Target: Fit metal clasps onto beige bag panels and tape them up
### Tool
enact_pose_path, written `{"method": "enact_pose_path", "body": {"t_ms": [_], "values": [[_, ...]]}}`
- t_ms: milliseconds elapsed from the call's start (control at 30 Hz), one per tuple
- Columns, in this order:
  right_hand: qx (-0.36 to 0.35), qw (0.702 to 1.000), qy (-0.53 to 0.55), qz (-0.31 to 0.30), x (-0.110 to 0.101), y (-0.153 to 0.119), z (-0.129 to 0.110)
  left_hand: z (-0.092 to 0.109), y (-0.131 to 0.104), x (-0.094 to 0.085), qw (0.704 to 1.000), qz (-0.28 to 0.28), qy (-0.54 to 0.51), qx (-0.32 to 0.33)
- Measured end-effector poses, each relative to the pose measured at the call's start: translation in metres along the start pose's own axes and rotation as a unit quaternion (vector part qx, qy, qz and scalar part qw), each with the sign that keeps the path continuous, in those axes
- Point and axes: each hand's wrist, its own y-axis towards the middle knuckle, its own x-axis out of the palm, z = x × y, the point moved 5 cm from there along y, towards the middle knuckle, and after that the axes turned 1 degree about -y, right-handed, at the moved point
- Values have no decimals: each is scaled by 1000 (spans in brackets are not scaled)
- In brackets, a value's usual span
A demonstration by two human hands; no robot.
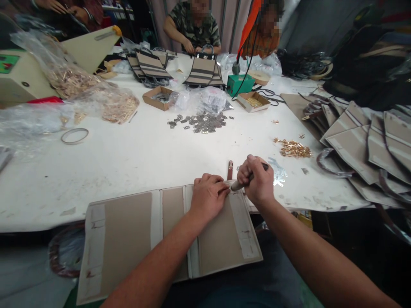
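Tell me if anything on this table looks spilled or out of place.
The small metal plates look spilled: they lie in a loose heap on the table, outside the nearby cardboard box, though perhaps tipped out deliberately. Much of the beige panel also hangs past the table's near edge.

Two hands use one tool on one panel; beyond are two cartons and three co-workers.

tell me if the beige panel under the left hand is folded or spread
Spread: the beige panel lies opened out, both pale end strips showing, left hand on it.
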Motion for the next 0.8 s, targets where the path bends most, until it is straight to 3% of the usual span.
{"method": "enact_pose_path", "body": {"t_ms": [200, 433, 667, 800], "values": [[4, 987, -119, -104, 14, -7, 9, -7, 8, -10, 999, -44, -14, -9], [-7, 986, -109, -123, 17, -3, -8, -26, 24, -10, 980, -155, 63, -108], [6, 976, -148, -159, 21, -7, -6, -27, 33, -9, 972, -177, 55, -146], [-7, 966, -154, -206, 42, -7, -24, -25, 31, -10, 977, -169, 45, -125]]}}
